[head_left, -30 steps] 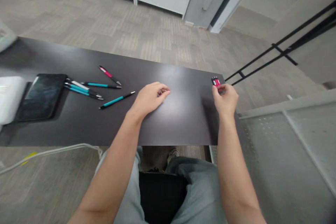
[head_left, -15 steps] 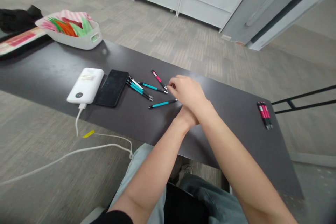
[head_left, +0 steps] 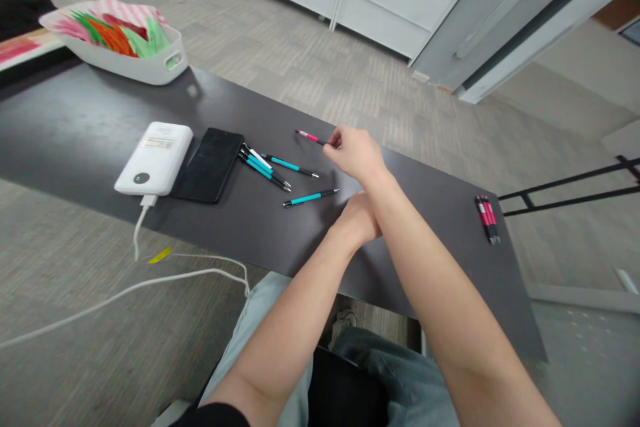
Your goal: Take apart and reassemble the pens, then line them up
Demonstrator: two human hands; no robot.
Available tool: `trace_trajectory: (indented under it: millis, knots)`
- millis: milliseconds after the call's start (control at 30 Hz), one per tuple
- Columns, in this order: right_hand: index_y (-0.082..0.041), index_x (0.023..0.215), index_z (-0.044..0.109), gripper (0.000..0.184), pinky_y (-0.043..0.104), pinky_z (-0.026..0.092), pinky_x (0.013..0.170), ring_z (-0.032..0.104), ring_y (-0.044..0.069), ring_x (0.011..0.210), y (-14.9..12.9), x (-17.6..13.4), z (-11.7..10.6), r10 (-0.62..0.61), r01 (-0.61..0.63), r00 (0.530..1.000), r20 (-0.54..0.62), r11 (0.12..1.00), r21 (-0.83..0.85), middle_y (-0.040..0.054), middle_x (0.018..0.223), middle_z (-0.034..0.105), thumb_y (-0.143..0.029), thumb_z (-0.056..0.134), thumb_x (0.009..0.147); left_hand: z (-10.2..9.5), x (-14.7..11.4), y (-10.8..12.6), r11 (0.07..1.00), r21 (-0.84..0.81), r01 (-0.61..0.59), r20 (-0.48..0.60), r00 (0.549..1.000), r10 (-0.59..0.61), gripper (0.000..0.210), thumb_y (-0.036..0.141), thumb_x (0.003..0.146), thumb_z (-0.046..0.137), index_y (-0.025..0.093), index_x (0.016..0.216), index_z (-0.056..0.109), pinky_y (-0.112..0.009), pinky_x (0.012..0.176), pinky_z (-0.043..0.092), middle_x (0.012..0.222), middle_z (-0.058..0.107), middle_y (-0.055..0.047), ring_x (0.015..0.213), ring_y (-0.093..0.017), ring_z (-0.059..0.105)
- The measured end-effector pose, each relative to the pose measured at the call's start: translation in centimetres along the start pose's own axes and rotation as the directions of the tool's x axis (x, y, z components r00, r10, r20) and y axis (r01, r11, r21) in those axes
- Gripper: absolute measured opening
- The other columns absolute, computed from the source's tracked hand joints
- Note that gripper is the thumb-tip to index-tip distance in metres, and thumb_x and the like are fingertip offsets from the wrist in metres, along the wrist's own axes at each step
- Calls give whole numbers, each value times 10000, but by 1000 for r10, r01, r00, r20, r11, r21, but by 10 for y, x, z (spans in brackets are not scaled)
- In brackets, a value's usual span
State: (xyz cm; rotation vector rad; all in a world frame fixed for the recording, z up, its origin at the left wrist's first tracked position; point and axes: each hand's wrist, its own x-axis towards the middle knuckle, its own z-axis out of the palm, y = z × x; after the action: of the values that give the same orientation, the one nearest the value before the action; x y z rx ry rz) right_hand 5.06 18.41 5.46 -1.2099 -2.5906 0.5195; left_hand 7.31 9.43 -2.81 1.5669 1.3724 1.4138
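The right hand (head_left: 357,155) is now pinching the red pen (head_left: 313,137) by its dark end between its fingers; half a second ago the pen was lying more steeply aslant, with the hand just beside that end, and now it is pointing more nearly across the view. The hand is also sitting clear of the near blue pen (head_left: 310,198), whose tip, previously meeting the hand's outline, is now showing whole. The left hand (head_left: 361,217) is keeping its place beneath the right wrist. The far blue pen (head_left: 290,165) and the pile of pens (head_left: 265,170) beside the phone (head_left: 213,163) are lying as before, as are the red pens (head_left: 487,219) near the right end of the tabletop (head_left: 240,233). The right forearm is hiding the left hand's fingers, so whether they are curled or loose I cannot tell. The right fingers are covering the held pen's tip, and whether the pen is touching the tabletop is unclear. The red pens are lying too close together to be counted surely, and the black cloth (head_left: 23,10) is running out of view at the left edge.
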Motion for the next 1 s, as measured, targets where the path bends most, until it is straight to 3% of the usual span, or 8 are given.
trace_trajectory:
  millis: [133,267,367,467,567,633,767,1000]
  knots:
    - [-264,946,689,130,403,586,924,723,228,884,44,-15,-38,70,67,961,-268,881,468,31,893,767,-291,809,906,-4,0,13,987,160,-25,253,967,-17,153,264,1048,822,277,900,782,-509,818,623,1005,881,-127,969,-401,862]
    - [-305,903,693,272,423,581,1033,722,224,942,106,-69,-82,316,285,790,-524,568,772,77,1074,810,-349,913,750,-6,2,19,983,181,-40,366,930,-29,157,476,1099,810,320,1103,827,-508,943,651,1243,891,-102,1118,-373,863]
    - [-372,847,659,317,455,602,986,739,294,1060,148,-134,-101,482,254,712,-510,501,828,60,1169,791,-396,972,807,-9,2,20,986,159,-40,378,926,-23,174,498,1101,796,332,1064,831,-491,915,640,1187,882,-85,1088,-350,850]
    - [-445,964,699,356,474,575,804,671,305,877,172,-193,-99,548,247,660,-514,488,837,12,1017,712,-564,1023,877,-7,1,24,994,111,-19,343,939,-20,176,500,1095,809,340,1026,831,-473,868,619,1083,872,-62,1007,-327,829]
    - [-449,1041,725,363,414,344,586,343,213,563,173,-223,-80,539,122,716,-444,530,839,-29,778,545,-673,986,925,1,2,32,1000,-2,-23,252,967,22,184,515,1099,821,336,1132,847,-456,924,635,1120,859,-65,1005,-302,811]
    - [-388,1093,768,344,379,219,576,277,179,547,165,-227,-66,501,73,784,-366,512,856,-38,725,522,-666,925,964,9,2,38,994,-101,-44,181,981,62,260,518,1108,820,310,1260,852,-434,973,648,1215,843,-88,1058,-287,808]
    - [-309,1051,751,343,349,314,540,386,164,580,150,-226,-51,387,-100,919,-79,421,901,-5,840,642,-645,813,1019,23,4,44,965,-260,-39,119,990,72,362,555,1123,814,276,1345,873,-378,981,652,1356,790,-121,1165,-269,816]
    - [-316,1029,708,522,330,302,501,393,159,571,147,-234,-53,248,-157,966,70,356,921,-28,745,563,-819,837,980,40,7,51,885,-453,105,116,992,-58,430,683,1055,891,289,1221,939,-383,994,701,1198,893,-100,1109,-274,865]
